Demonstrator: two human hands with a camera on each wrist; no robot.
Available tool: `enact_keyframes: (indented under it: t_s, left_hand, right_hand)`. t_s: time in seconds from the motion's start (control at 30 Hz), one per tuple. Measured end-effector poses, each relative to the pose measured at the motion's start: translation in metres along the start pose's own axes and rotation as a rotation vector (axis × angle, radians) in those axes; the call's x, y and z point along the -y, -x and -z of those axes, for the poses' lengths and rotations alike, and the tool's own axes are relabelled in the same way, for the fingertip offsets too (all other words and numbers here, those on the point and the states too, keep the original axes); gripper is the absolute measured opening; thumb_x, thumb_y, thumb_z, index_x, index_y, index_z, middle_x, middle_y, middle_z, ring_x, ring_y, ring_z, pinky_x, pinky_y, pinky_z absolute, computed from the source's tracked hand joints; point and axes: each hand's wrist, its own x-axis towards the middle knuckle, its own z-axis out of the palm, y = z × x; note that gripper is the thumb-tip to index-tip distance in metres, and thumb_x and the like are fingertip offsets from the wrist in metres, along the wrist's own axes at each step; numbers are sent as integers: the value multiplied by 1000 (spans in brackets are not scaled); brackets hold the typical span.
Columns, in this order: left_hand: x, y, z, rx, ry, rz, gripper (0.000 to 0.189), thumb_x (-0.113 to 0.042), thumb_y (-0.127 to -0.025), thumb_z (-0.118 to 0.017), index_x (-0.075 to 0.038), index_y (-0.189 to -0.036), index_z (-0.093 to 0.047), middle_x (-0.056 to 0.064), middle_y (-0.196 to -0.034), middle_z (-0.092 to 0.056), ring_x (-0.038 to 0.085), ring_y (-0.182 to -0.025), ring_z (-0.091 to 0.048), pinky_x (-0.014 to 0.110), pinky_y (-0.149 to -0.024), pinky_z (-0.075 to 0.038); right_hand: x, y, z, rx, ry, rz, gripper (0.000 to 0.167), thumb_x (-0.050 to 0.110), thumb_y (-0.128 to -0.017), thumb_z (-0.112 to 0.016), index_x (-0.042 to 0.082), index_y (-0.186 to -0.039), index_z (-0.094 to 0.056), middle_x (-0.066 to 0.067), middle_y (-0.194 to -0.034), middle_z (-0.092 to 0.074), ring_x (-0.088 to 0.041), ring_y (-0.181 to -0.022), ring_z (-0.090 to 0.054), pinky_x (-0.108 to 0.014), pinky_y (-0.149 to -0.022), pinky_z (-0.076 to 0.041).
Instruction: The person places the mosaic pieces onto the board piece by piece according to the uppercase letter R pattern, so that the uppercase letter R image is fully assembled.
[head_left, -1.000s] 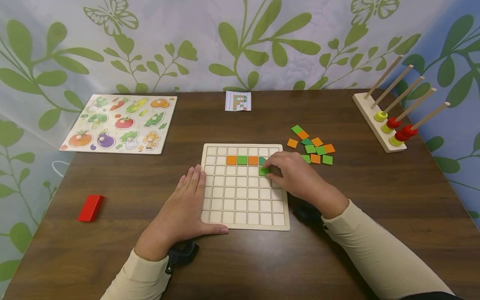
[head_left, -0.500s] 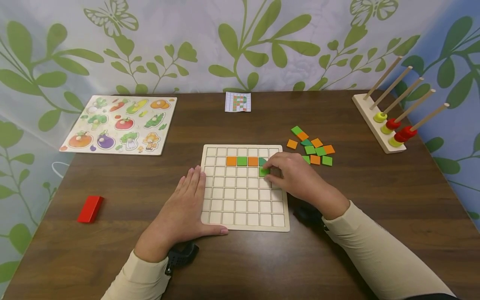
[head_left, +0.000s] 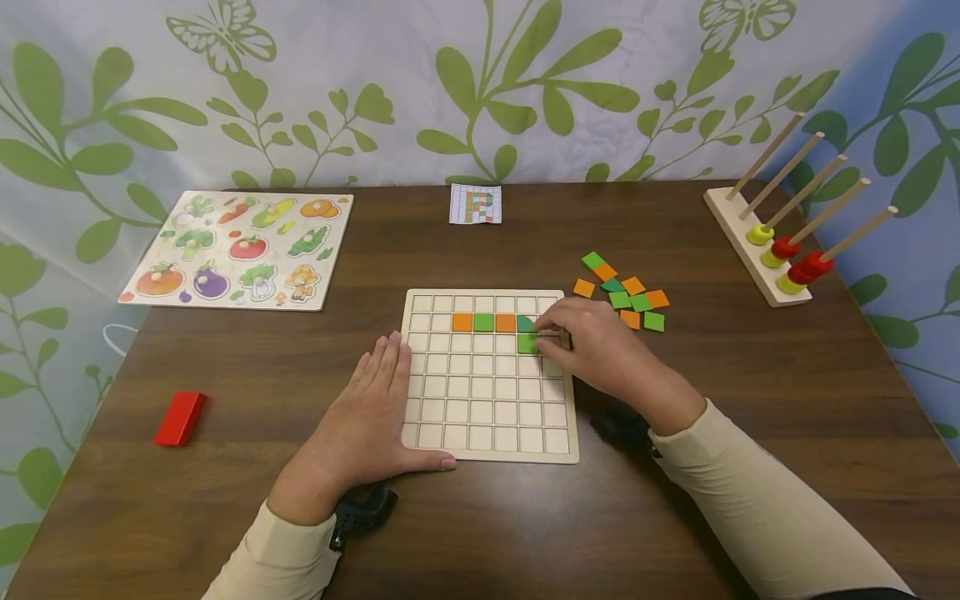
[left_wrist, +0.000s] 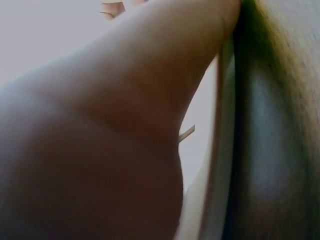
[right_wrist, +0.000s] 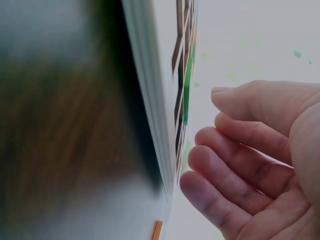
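A pale wooden grid board (head_left: 485, 457) lies in the middle of the table. Its second row holds an orange tile (head_left: 462, 322), a green tile (head_left: 484, 322), a second orange tile (head_left: 506, 322) and a teal rounded piece (head_left: 524, 323). One row down, below the teal piece, sits another green tile (head_left: 528, 343). My right hand (head_left: 600, 346) hovers just right of that tile; in the right wrist view its loosely bent fingers (right_wrist: 225, 150) hold nothing. Flat along the board's left edge rests my left hand (head_left: 363, 417), its thumb at the front edge.
Several loose orange, green and teal tiles (head_left: 639, 302) lie right of the board. A pattern card (head_left: 476, 204) is at the back. A vegetable puzzle (head_left: 247, 246) lies back left, a red block (head_left: 180, 418) left, and a peg stand with rings (head_left: 757, 242) back right.
My right hand has let go of the green tile below the teal piece and drawn slightly right. The tile stays in its square. My left hand has not moved.
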Motion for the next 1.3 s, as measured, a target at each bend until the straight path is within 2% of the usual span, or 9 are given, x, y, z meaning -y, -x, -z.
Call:
enact_keyframes:
  t_s: [0.33, 0.5, 0.73, 1.03, 1.3]
  left_hand:
    - [-1, 0, 0, -3, -2, 4, 150, -92, -70, -69, 13, -162, -15, 30, -170, -9, 43, -157, -9, 53, -124, -14]
    - [-1, 0, 0, -4, -4, 1, 150, -92, -70, -69, 13, -162, -15, 30, -170, -8, 43, -157, -9, 53, -124, -14]
    - [0, -1, 0, -3, -12, -2, 150, -93, -70, -67, 13, -162, -15, 31, -170, -8, 43, -157, -9, 53, -125, -14]
    - [0, -1, 0, 0, -7, 1, 150, -93, -70, -67, 13, -162, -15, 30, -170, -8, 43, -157, -9, 53, -124, -14]
    - [0, 0, 0, 3, -5, 4, 150, -93, -70, -66, 13, -162, -14, 30, -170, -7, 43, -157, -8, 53, -125, -14]
  right_hand:
    - [-10, 0, 6, -4, 65, -25, 22, 12, -92, -85, 0, -109, -78, -9, -102, -73, -24, -85, -65, -41, -76, -57]
    - [-16, -1, 10, -30, 74, -31, 20, 9, -92, -84, -1, -108, -77, -10, -100, -74, -26, -87, -68, -44, -77, -58]
    - [-22, -2, 16, -47, 68, -83, 20, 9, -93, -83, -1, -108, -76, -11, -100, -72, -28, -92, -69, -45, -80, -58]
    - [-38, -1, 24, -120, 68, -47, 15, 4, -90, -83, -2, -102, -76, -12, -97, -75, -27, -85, -72, -47, -77, -57]
    - [-49, 0, 35, -122, 63, -149, 19, 5, -90, -84, -3, -105, -76, -16, -103, -73, -32, -92, -71, -51, -80, -57]
